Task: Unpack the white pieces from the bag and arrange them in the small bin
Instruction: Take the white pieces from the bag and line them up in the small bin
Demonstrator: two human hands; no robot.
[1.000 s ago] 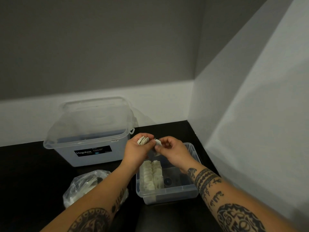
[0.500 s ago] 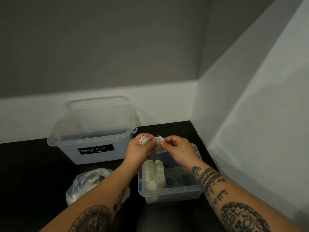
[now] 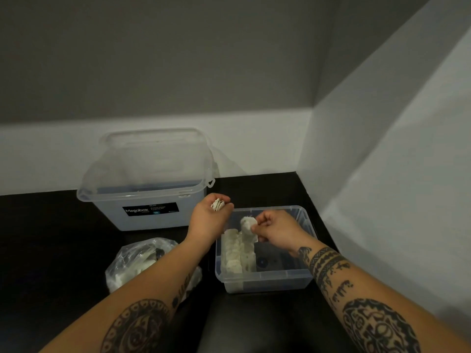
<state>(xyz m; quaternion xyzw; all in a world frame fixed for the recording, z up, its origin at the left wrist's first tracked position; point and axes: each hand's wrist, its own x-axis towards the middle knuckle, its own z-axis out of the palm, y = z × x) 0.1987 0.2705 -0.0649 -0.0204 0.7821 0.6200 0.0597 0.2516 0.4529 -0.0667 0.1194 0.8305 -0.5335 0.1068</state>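
Note:
A small clear bin stands on the dark table at centre right, with two rows of white pieces lined along its left side. My right hand pinches one white piece over the far end of those rows. My left hand hovers by the bin's far left corner and grips a small stack of white pieces. A clear plastic bag with more white pieces lies to the left of the bin, partly hidden under my left forearm.
A large clear box labelled Megabox, with its lid on, stands behind the bag against the back wall. A white wall closes in the table on the right, close to the small bin.
My right hand has carried its single piece away from the left hand and down over the rows in the bin. The left hand keeps its stack.

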